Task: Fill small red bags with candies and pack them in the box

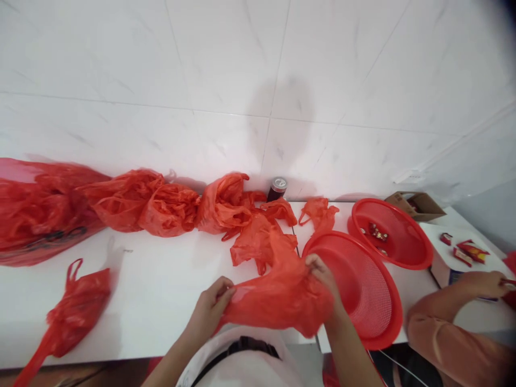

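A red plastic bag (270,303) is stretched between my two hands above the front edge of the white table. My left hand (212,303) pinches one end of it between thumb and fingers. At the other end, my right hand (322,274) grips the bag, partly covered by the thin plastic. More loose red bags (258,242) lie crumpled just beyond it. Beside my right hand stands a red plastic basket (387,285) with mesh walls, tilted toward me. Whether the held bag contains anything I cannot tell.
Bundles of red bags (169,209) line the wall, with a dark can (277,188) beside them. A filled red bag (83,301) lies at left. A second basket (407,231) holds small shiny items. At right are a cardboard box (427,207) and another person's arm (447,301).
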Motion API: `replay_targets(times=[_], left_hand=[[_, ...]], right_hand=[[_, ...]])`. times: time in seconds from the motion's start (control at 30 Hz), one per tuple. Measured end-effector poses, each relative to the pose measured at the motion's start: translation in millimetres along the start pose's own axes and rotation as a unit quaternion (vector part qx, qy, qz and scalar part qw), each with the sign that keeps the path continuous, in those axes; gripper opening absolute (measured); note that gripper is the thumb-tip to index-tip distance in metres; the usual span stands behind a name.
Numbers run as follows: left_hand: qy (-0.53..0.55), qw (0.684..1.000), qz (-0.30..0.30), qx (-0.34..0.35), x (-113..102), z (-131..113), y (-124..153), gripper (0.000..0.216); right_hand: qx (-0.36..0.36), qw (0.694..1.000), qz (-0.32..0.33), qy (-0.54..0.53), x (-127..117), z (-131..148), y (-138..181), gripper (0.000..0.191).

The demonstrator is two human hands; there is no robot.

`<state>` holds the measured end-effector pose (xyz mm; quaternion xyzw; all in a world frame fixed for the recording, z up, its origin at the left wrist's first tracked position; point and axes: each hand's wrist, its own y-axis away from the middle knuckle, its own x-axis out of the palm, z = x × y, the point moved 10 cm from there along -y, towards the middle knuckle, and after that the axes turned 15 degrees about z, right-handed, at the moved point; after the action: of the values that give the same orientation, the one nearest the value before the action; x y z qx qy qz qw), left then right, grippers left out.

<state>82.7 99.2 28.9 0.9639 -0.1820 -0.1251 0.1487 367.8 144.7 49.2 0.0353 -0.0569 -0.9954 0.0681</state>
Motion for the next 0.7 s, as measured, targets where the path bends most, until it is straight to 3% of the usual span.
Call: replay_targets(times=[0.1, 0.2, 0.27, 0.33, 0.37, 0.43, 0.47, 0.53, 0.6, 0.7], left_hand=[[0.033, 0.998, -0.057, -0.016, -27, 5, 19, 0.035], [0.013, 0.997, -0.077, -0.029, -38, -2, 27, 0.038], [-0.004, 0.997, -0.065, -0.031, -32, -10, 26, 0.038], [0.014, 0.999, -0.040, -0.030, -20, -17, 22, 0.037], [0.036, 0.998, -0.032, -0.030, -15, -19, 21, 0.037], [0.107, 0.993, -0.033, -0.035, -11, -18, 21, 0.037], [0.155, 0.986, -0.046, -0.035, -13, -16, 23, 0.037], [0.253, 0.964, -0.084, -0.028, -27, -9, 32, 0.037], [0.304, 0.948, -0.092, -0.029, -41, 1, 41, 0.036], [0.194, 0.978, -0.049, -0.059, -54, 16, 48, 0.036]], right_hand=[[0.003, 0.996, -0.061, -0.062, -27, 3, -1, 0.009], [-0.007, 0.990, -0.133, 0.047, -28, 33, 10, 0.004], [-0.045, 0.990, -0.063, 0.114, 11, 61, 11, 0.012], [-0.103, 0.973, 0.103, 0.178, 79, 81, 12, 0.019], [-0.127, 0.949, 0.187, 0.218, 113, 83, 16, 0.021], [-0.128, 0.895, 0.292, 0.311, 157, 63, 20, 0.025], [-0.103, 0.876, 0.307, 0.356, 164, 45, 17, 0.025], [-0.011, 0.859, 0.287, 0.423, 149, 0, 5, 0.021], [0.080, 0.859, 0.280, 0.421, 123, -41, -1, 0.025], [0.140, 0.879, 0.332, 0.312, 103, -72, 2, 0.050]])
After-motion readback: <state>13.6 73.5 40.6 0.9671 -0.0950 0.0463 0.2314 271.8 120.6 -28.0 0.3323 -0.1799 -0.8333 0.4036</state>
